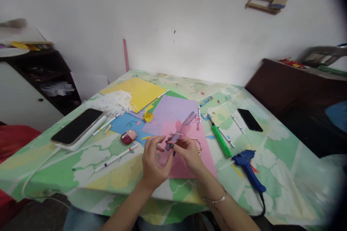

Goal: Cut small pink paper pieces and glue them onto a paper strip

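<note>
My right hand (191, 153) pinches the near end of a purple paper strip (189, 118), with pink paper petal shapes (179, 127) partway along it. The strip slants up and away from me. Close on its left is my left hand (154, 162), fingers curved, thumb and forefinger apart, with nothing seen in its grasp. Both hands are above a pink paper sheet (202, 162). Gold-coloured loops (200, 143), perhaps scissor handles, show beside my right hand; the rest of them is hidden.
A green craft knife (221, 140), blue glue gun (249, 169) and black phone (249, 120) lie to the right. Leftward are white strings (114, 103), a device with a dark screen (78, 128), a red case (128, 136) and a marker (116, 158). Yellow paper (138, 90) lies farther back.
</note>
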Demonstrator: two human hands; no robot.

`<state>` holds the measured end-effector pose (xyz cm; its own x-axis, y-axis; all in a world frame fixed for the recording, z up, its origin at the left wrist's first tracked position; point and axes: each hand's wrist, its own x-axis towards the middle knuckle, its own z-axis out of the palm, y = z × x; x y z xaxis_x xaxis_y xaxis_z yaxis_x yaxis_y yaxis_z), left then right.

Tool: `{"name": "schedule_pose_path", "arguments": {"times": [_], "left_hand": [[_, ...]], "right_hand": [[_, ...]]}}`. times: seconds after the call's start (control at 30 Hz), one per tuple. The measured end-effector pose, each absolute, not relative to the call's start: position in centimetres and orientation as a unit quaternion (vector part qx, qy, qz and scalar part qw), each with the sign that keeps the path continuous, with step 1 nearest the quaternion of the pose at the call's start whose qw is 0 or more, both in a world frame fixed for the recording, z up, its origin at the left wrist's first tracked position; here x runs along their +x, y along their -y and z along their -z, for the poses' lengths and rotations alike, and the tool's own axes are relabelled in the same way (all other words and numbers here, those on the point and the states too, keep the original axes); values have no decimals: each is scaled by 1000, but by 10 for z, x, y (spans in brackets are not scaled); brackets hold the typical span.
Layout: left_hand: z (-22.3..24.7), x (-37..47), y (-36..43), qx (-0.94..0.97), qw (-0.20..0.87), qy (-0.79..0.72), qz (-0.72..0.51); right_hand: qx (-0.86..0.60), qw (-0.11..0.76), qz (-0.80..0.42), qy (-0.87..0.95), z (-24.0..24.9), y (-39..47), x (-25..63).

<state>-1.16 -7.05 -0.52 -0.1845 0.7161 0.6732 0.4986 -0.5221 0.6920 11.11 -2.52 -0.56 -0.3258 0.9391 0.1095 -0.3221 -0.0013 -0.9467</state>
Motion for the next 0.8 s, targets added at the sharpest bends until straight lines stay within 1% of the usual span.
{"name": "schedule_pose_path", "arguments": {"times": [0.1, 0.33, 0.5, 0.63, 0.8], "left_hand": [[-6, -19, 71, 637, 112, -443, -621], [-41, -14, 60, 655, 59, -463, -594], [-44, -4, 61, 641, 15, -480, -599], [-43, 0, 64, 648, -11, -470, -599], [-44, 3, 63, 656, -9, -453, -604]], "right_hand": [[-318, 499, -617, 519, 8, 25, 112], [-322, 489, -588, 558, 9, 27, 112], [-281, 459, -615, 576, 7, 29, 114], [-269, 464, -608, 586, 12, 29, 114], [-271, 474, -601, 584, 16, 28, 112]]}}
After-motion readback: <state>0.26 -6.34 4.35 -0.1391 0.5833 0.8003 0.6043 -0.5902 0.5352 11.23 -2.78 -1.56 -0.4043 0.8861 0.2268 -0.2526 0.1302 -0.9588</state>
